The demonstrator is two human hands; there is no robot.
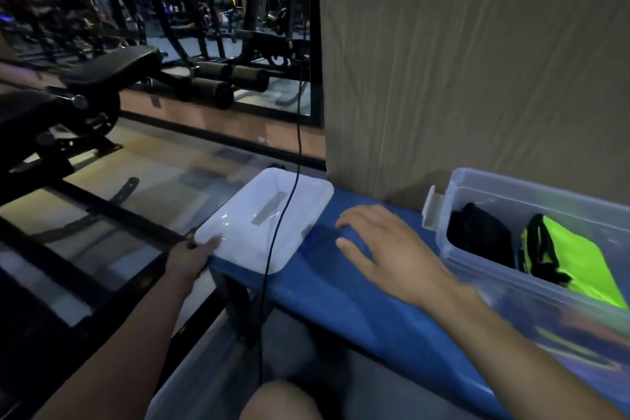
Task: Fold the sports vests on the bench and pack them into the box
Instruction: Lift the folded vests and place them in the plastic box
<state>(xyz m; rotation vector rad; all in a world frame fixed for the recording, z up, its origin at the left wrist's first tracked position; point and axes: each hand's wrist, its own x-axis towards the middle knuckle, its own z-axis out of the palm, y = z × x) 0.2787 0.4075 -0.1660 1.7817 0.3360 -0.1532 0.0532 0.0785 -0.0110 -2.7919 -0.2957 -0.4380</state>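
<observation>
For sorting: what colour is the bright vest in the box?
Neon yellow-green vest with black trim, in the clear box; head view.

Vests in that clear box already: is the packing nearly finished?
Nearly. A black vest and a neon-yellow vest lie folded in the clear box. The left hand holds the lid; the right hand reaches toward it. Closing remains.
</observation>
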